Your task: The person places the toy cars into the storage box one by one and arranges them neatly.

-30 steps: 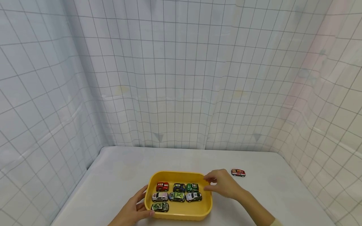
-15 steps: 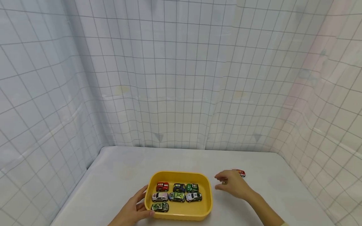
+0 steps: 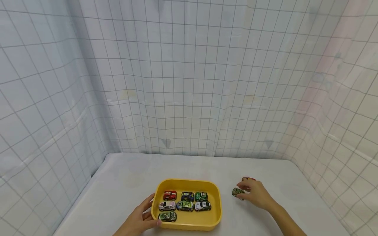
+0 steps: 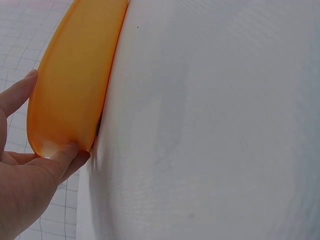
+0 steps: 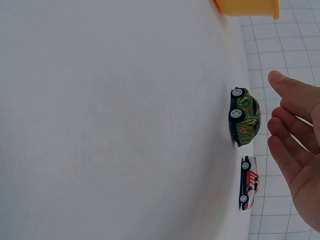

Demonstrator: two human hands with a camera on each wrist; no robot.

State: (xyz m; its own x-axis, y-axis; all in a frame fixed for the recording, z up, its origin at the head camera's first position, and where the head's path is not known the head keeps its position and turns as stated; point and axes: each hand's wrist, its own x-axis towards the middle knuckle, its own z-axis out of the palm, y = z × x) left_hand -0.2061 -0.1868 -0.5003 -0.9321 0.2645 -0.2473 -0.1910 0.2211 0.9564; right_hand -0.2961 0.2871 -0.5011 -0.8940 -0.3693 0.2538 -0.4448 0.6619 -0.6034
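My left hand [image 3: 138, 218] holds a corner of the yellow tray [image 3: 189, 226], thumb at the near rim and fingers against the left outer wall. The left wrist view shows those fingers pressed to the tray's side [image 4: 75, 75]. Several toy cars sit inside, among them a red one [image 3: 170, 195] and a white one with a dark end [image 3: 202, 206]. Right of the tray, my right hand [image 3: 257, 195] hovers over a green camouflage toy car [image 5: 245, 117] standing on the table. In the right wrist view a gap separates its loosely bent fingers from the car.
A red-and-white toy car [image 5: 250, 182] stands just beyond the camouflage one, partly covered by the right hand in the head view. The white-covered table [image 3: 133, 170] is enclosed by gridded white curtains [image 3: 189, 98] behind and on both sides.
My right hand has moved rightward, away from the tray's right rim to the camouflage car, which now shows beside the fingers. My left hand and the tray have stayed put.
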